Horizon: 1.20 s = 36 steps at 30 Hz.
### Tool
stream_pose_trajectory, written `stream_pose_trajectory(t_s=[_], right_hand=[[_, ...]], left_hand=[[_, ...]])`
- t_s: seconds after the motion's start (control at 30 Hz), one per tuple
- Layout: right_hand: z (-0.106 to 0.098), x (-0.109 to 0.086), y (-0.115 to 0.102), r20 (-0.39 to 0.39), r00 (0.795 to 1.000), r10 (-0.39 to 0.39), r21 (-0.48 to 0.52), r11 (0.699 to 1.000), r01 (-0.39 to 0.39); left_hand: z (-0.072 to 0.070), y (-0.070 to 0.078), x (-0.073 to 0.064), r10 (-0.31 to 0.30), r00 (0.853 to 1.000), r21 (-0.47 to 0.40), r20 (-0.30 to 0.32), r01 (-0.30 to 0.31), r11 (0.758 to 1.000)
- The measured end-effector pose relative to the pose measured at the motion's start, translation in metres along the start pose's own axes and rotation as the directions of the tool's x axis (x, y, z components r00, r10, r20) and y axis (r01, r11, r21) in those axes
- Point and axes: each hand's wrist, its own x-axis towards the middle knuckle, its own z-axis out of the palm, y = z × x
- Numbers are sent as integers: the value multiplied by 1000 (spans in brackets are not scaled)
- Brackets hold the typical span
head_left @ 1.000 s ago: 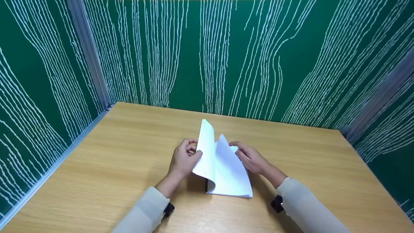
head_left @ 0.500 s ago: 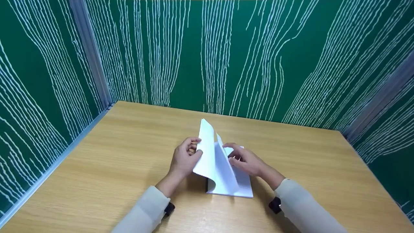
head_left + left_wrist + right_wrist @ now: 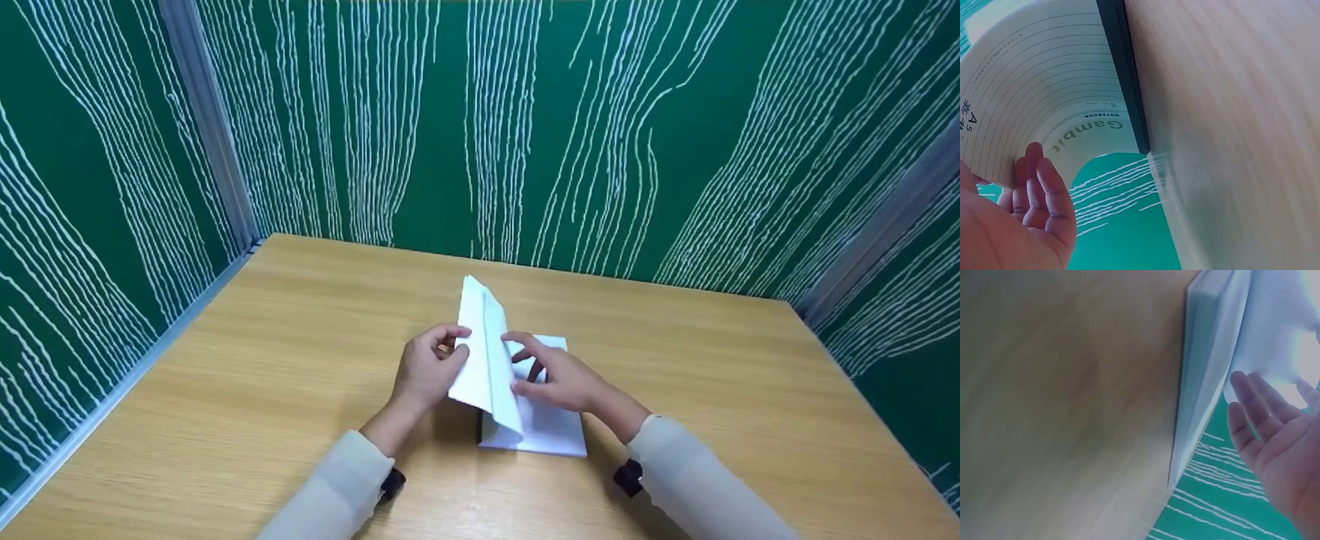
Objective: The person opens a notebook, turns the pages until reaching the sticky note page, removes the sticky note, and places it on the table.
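A white-paged notebook (image 3: 553, 427) lies spread on the wooden table, its left part lifted and bowed. My left hand (image 3: 429, 366) pinches the raised cover and pages (image 3: 471, 375) at the outer edge, thumb on the page side, fingers behind. In the left wrist view the cover (image 3: 1067, 73) shows printed lines, the word Gambit and a black spine strip (image 3: 1123, 79). My right hand (image 3: 564, 375) touches a standing page (image 3: 501, 367) with thumb and fingertips at its right side. Its fingers (image 3: 1266, 405) look fairly straight in the right wrist view, against the page.
The wooden table (image 3: 315, 322) surrounds the notebook on all sides. Green panels with wavy white lines (image 3: 435, 150) stand behind it and along both sides, joined by grey posts (image 3: 214, 127). A dark wrist device (image 3: 628, 477) sits under the right sleeve.
The right hand has moved left, carrying a page from the right side over to the pages in the left hand. The left hand has stayed almost still.
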Motion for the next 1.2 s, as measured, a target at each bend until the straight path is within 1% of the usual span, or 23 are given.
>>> stream_pose_trajectory(t_s=[0.23,0.57,0.77,0.9,1.1,1.2], right_hand=[[2,2,-7,2,998,-60,-35,998,60],[6,6,-16,-44,999,-3,-27,1000,2],[8,8,-19,-34,999,-36,-29,999,35],[9,9,-21,-22,999,-45,-11,999,45],[8,9,-20,-15,999,-50,0,999,50],[7,8,-18,-35,998,-60,-9,998,59]], left_hand=[[0,3,0,-7,1000,-3,8,7,1000],[-1,4,0,-15,1000,3,1,15,1000],[-2,4,-1,-12,1000,-17,-8,12,1000],[-2,2,-1,-14,1000,-18,-6,13,1000],[-1,2,-1,20,1000,-10,-4,-20,1000],[0,1,0,39,999,-18,-3,-39,999]])
